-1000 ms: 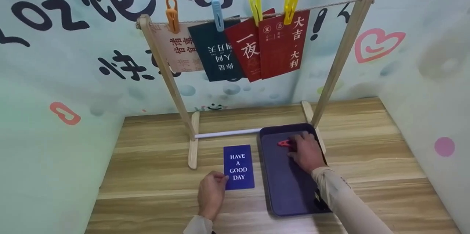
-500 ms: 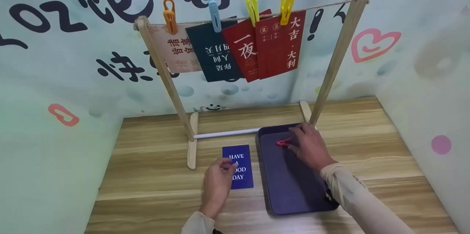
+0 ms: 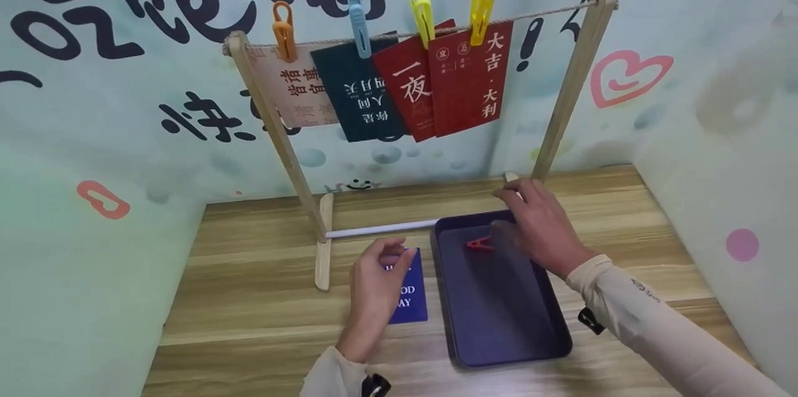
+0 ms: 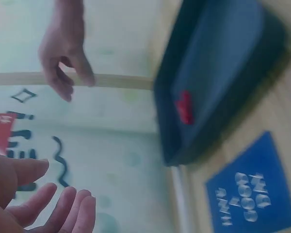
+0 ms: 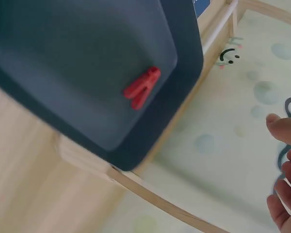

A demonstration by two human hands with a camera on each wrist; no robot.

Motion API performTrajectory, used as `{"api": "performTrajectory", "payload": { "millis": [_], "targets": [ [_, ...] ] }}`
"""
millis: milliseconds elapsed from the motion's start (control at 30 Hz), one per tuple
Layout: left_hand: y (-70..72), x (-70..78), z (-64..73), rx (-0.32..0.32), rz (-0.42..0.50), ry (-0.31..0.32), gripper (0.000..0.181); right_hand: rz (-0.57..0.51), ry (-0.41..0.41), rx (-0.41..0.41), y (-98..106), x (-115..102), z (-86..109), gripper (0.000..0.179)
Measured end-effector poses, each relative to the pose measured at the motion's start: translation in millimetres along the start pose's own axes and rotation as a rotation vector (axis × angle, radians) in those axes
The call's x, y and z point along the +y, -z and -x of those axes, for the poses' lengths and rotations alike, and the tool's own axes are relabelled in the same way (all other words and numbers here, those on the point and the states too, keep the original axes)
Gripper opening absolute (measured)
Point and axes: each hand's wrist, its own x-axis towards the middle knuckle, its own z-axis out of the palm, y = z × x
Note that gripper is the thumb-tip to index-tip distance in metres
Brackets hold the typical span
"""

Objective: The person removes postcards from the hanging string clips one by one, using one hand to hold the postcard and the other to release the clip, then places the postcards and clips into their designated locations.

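My left hand (image 3: 377, 282) is raised over a blue card (image 3: 413, 310) printed "HAVE A GOOD DAY", partly hiding it in the head view. In the left wrist view that hand's fingers (image 4: 68, 208) are loosely curved, with nothing between them. The card lies flat on the table. Beside it is a dark tray (image 3: 499, 341), and a red clothespin (image 3: 479, 243) lies inside near the far end. Above the tray's far right corner hovers my right hand (image 3: 548, 229). In the right wrist view it is relaxed and holds nothing, apart from the clothespin (image 5: 143, 87).
A wooden stand (image 3: 274, 116) with a rope across its top rises behind the tray. From the rope hang a pink card (image 3: 305, 104), a dark green card (image 3: 355, 98) and two red cards (image 3: 471, 85), under orange, blue and yellow clothespins (image 3: 480, 14). A white rod (image 3: 380, 229) joins the feet.
My left hand has let go of the blue card's edge and lifted over it. My right hand has risen away from the red clothespin, leaving it in the tray. The view has shifted slightly.
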Motion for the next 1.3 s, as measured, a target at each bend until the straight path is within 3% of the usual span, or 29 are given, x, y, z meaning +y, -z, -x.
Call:
{"api": "performTrajectory", "payload": {
  "millis": [233, 400, 800, 1067, 1300],
  "targets": [
    [6.6, 40.3, -6.8, -0.012, 0.083, -0.092, 0.024, 0.017, 0.144, 0.088, 37, -2, -28.9, 0.045],
    [8.4, 60.3, -11.6, 0.009, 0.113, -0.146, 0.026, 0.015, 0.232, 0.153, 61, -3, -52.1, 0.047],
    [5.0, 93.0, -24.1, -0.029, 0.244, -0.179, 0.038, 0.056, 0.265, 0.157, 93, -10, -82.9, 0.052],
    [3.7, 113.7, -32.7, -0.047, 0.298, -0.229, 0.048, 0.105, 0.314, 0.272, 111, -16, -107.6, 0.058],
    [4.6, 123.1, -43.7, -0.078, 0.267, -0.24, 0.054, 0.144, 0.334, 0.305, 128, -13, -126.9, 0.065]
  ]
}}
